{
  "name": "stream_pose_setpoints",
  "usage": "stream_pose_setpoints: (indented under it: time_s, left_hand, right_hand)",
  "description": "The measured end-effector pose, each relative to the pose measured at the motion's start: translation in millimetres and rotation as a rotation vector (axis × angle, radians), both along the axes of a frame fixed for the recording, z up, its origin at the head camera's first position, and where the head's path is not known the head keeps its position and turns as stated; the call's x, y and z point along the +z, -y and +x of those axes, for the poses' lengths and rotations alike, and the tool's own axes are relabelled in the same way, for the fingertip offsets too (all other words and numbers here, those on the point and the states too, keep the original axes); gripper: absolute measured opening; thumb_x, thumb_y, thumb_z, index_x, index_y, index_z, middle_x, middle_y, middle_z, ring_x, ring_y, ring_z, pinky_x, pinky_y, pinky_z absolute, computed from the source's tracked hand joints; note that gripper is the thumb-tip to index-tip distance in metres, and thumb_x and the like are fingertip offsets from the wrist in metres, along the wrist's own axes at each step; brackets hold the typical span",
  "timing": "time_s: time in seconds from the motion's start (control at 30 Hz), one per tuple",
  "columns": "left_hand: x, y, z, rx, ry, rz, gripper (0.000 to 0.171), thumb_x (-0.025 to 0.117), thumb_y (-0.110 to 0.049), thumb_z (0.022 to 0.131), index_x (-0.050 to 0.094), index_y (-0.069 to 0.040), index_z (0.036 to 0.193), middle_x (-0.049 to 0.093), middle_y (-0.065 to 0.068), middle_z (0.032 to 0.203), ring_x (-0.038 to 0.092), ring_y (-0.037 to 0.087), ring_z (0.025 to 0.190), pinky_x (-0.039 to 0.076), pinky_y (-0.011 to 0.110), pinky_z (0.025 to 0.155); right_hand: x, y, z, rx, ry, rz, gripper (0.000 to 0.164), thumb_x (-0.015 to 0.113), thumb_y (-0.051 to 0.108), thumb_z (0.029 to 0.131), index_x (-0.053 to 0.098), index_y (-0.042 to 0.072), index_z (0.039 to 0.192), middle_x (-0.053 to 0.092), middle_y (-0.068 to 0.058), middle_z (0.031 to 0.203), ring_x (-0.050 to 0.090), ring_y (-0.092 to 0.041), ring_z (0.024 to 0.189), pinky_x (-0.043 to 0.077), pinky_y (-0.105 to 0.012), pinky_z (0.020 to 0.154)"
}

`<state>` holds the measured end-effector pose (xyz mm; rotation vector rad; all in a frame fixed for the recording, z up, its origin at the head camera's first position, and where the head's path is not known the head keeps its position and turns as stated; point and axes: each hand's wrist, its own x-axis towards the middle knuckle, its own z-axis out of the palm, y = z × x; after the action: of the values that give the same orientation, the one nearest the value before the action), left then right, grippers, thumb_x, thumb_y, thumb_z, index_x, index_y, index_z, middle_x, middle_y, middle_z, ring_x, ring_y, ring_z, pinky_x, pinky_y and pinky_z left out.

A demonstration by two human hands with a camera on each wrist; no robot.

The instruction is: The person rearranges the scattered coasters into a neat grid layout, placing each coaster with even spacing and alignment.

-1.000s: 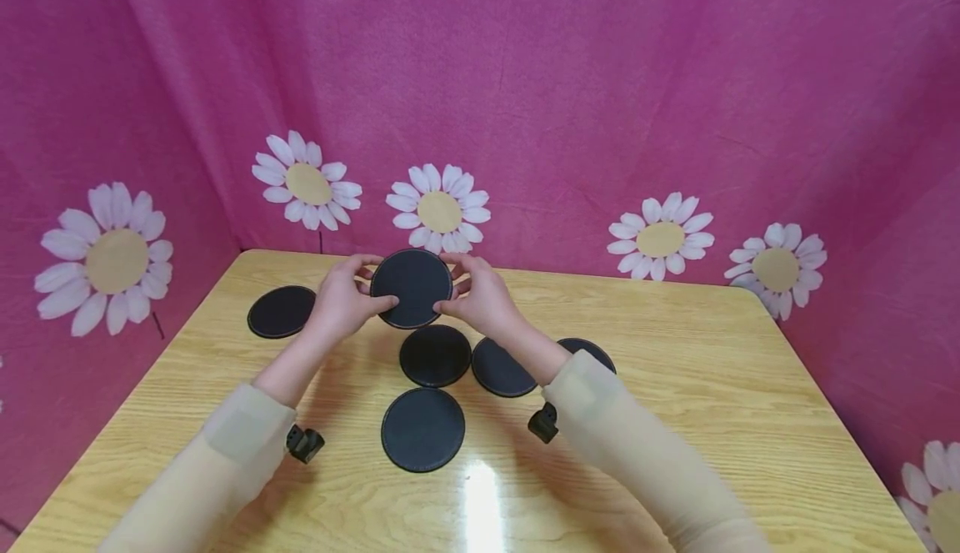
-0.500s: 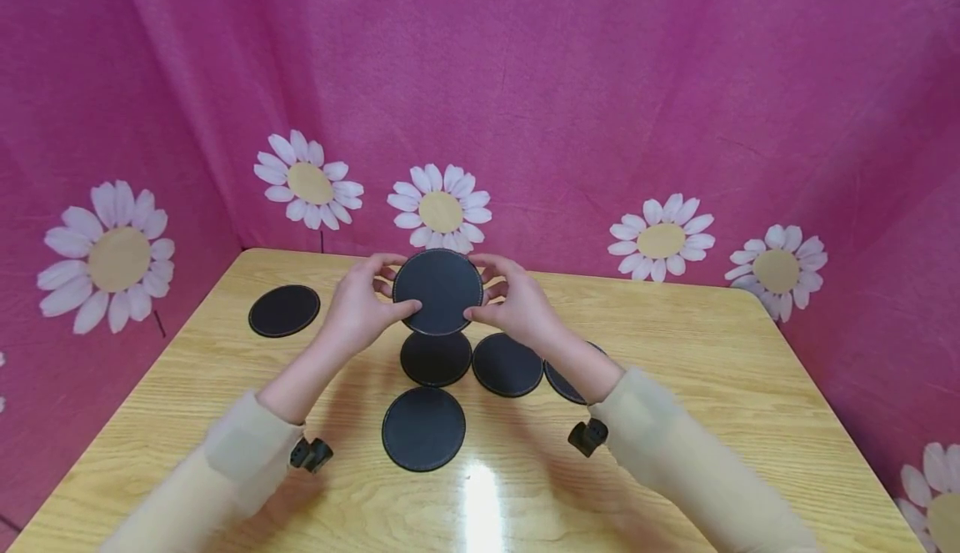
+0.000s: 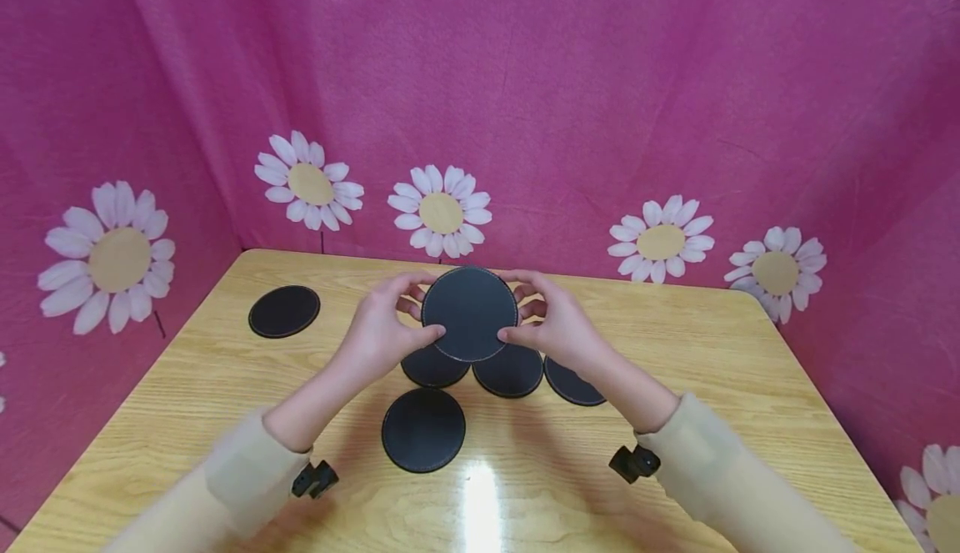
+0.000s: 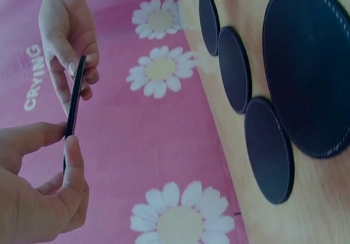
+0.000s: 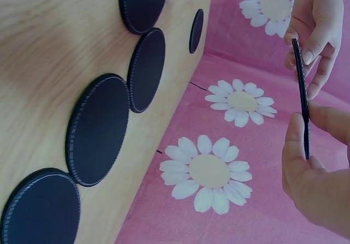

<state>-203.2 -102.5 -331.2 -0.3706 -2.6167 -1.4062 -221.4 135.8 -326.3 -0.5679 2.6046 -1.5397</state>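
Note:
Both hands hold up one round black coaster [image 3: 470, 313] with a stitched rim, its flat face towards the head camera. My left hand [image 3: 386, 328] pinches its left edge between thumb and fingers; my right hand [image 3: 555, 324] pinches the right edge the same way. Seen edge-on, the held coaster [image 4: 75, 96] is a thin dark strip in the left wrist view. Beneath it on the table, a row of black coasters [image 3: 508, 372] lies side by side, partly hidden by the held one and the right hand. Nearer the front, another coaster [image 3: 423, 429] touches or nearly touches the row.
A separate black coaster [image 3: 284, 311] lies at the table's back left. The light wooden table [image 3: 712, 403] ends at a pink cloth [image 3: 525, 103] printed with white daisies, which rises behind and at both sides. Small black cameras [image 3: 634, 463] hang at the wrists.
Both hands have carried the held coaster to the right and closer to the head camera, from behind the row to over its middle. The coasters on the table have stayed put.

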Motion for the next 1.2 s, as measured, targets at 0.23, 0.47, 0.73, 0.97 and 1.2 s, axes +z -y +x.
stream_pose_setpoints:
  time_s: [0.23, 0.47, 0.73, 0.97, 1.2]
  left_hand:
    - [-4.1, -10.8, 12.3, -0.062, 0.029, 0.025, 0.065, 0.083, -0.003, 0.068, 0.055, -0.012, 0.125, 0.053, 0.009, 0.1, 0.06, 0.016, 0.072, 0.053, 0.024, 0.057]
    - [-11.8, -21.1, 23.4, -0.105, 0.048, 0.018, 0.064, 0.084, -0.002, 0.066, 0.056, -0.011, 0.123, 0.052, 0.007, 0.097, 0.058, 0.012, 0.068, 0.053, 0.022, 0.059]
    - [-27.1, -28.7, 28.8, -0.158, 0.057, 0.022, 0.061, 0.084, -0.001, 0.066, 0.056, -0.009, 0.119, 0.052, 0.007, 0.095, 0.055, 0.011, 0.065, 0.052, 0.019, 0.058]
    - [-46.7, -33.0, 29.6, -0.206, 0.07, 0.034, 0.057, 0.083, 0.001, 0.066, 0.056, -0.007, 0.116, 0.05, 0.006, 0.092, 0.054, 0.01, 0.061, 0.05, 0.02, 0.057]
    - [-71.4, -34.3, 32.3, -0.246, 0.066, 0.007, 0.054, 0.082, -0.001, 0.068, 0.055, -0.007, 0.115, 0.049, 0.005, 0.091, 0.053, 0.009, 0.06, 0.049, 0.021, 0.055]
  right_hand:
    - [-8.6, -17.0, 14.3, 0.007, 0.008, -0.028, 0.07, 0.079, -0.002, 0.07, 0.049, 0.01, 0.132, 0.052, -0.015, 0.104, 0.054, -0.02, 0.079, 0.052, -0.022, 0.065]
    - [-17.8, -30.1, 30.2, 0.011, -0.004, -0.023, 0.069, 0.08, -0.003, 0.069, 0.05, 0.009, 0.129, 0.054, -0.015, 0.101, 0.056, -0.016, 0.073, 0.053, -0.023, 0.063]
    - [-33.8, -38.2, 43.9, 0.009, 0.015, -0.053, 0.063, 0.079, -0.003, 0.071, 0.051, 0.004, 0.126, 0.057, -0.017, 0.096, 0.059, -0.015, 0.074, 0.054, -0.023, 0.066]
    - [-56.8, -42.2, 51.5, 0.002, 0.027, -0.093, 0.061, 0.079, -0.004, 0.069, 0.052, 0.001, 0.124, 0.056, -0.017, 0.093, 0.059, -0.014, 0.071, 0.053, -0.022, 0.062]
    - [-80.6, -43.2, 59.6, 0.006, 0.074, -0.11, 0.064, 0.078, -0.005, 0.07, 0.048, 0.003, 0.125, 0.054, -0.017, 0.094, 0.057, -0.015, 0.072, 0.053, -0.022, 0.062]
